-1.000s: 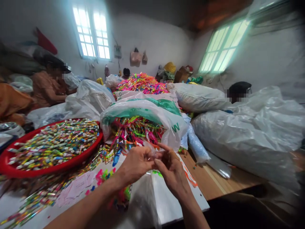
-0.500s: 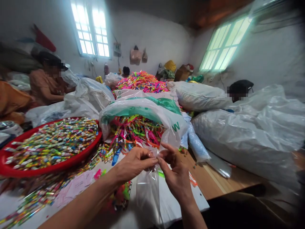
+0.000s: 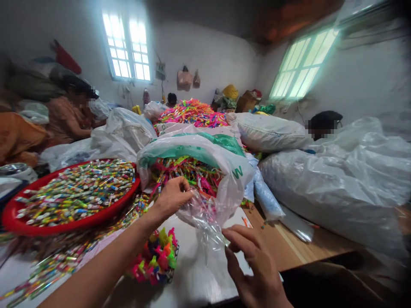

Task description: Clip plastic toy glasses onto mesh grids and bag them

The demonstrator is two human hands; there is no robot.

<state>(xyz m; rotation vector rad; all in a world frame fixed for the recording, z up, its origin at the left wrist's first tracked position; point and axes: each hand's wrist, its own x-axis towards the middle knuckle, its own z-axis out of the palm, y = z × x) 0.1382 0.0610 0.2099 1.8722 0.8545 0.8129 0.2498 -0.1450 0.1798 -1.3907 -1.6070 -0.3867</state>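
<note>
Clear plastic bag (image 3: 205, 218) bunches in the closed fingers of the left hand (image 3: 171, 199), above the white desk (image 3: 195, 282). The right hand (image 3: 253, 269) is open, fingers spread just beside the bag, holding nothing. A heap of bright plastic pieces (image 3: 156, 256) sits near the desk's front edge; a red basin (image 3: 19, 218) lies at its left edge.

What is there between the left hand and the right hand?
The head view shows a clear plastic bag between the left hand and right hand.
</note>
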